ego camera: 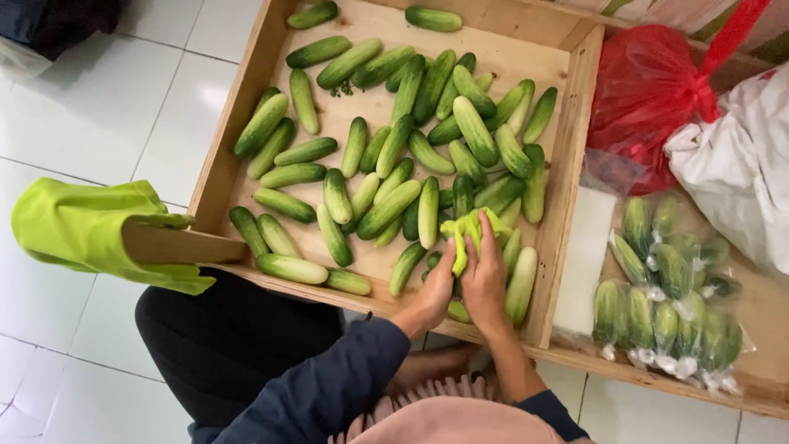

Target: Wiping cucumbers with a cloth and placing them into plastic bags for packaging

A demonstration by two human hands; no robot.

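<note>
Both of our hands meet low in the wooden tray, and each grip is closed on the same crumpled lime-green cloth (467,232). Our left hand (436,288) pinches its lower edge from the left, while our right hand (485,275) holds it from the right with one finger stretched up across the folds.

We see the cloth bunched into a small soft wad, bright yellow-green, lighter than the vegetables around it. It sits on top of the heap, just above our fingers and touching both hands.

Around it lie many short green cucumbers (386,156) with pale tips, spread loosely over the shallow square wooden tray (567,164) of light planks. That tray is the surface we work on; it rests on a floor of glossy white tiles (90,107). Draped over the tray's near left corner hangs a larger lime-green cloth (82,226).

To the right of the tray we see a knotted red plastic bag (649,90), a white plastic sack (735,164) beside it, and below them a clear plastic bag of packed cucumbers (666,296). Our dark blue sleeves and dark trousers fill the bottom of the view.
</note>
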